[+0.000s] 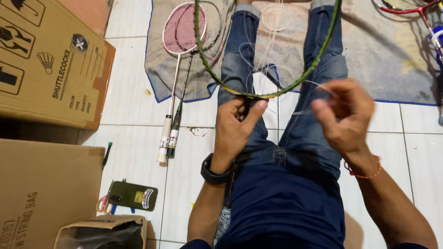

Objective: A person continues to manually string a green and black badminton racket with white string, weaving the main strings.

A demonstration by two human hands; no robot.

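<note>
My left hand (236, 125) grips the throat of a green-framed badminton racket (318, 57) whose unstrung head reaches out over my jeans-clad legs (295, 133). The racket's shaft runs down toward my body. My right hand (345, 113) is blurred, with its fingers pinching a thin clear string (304, 110) beside the lower frame. Loose loops of white string (272, 27) lie over my knees and the mat. A black watch sits on my left wrist and a thin red band on my right.
Two rackets, one with a pink-strung head (182, 30), lie on a grey mat (387, 50) at the left. Another red racket (415, 9) lies at top right. Cardboard boxes (50, 60) stand at left. A phone (134, 196), scissors (102, 203) and a pen (107, 154) rest on the tiled floor.
</note>
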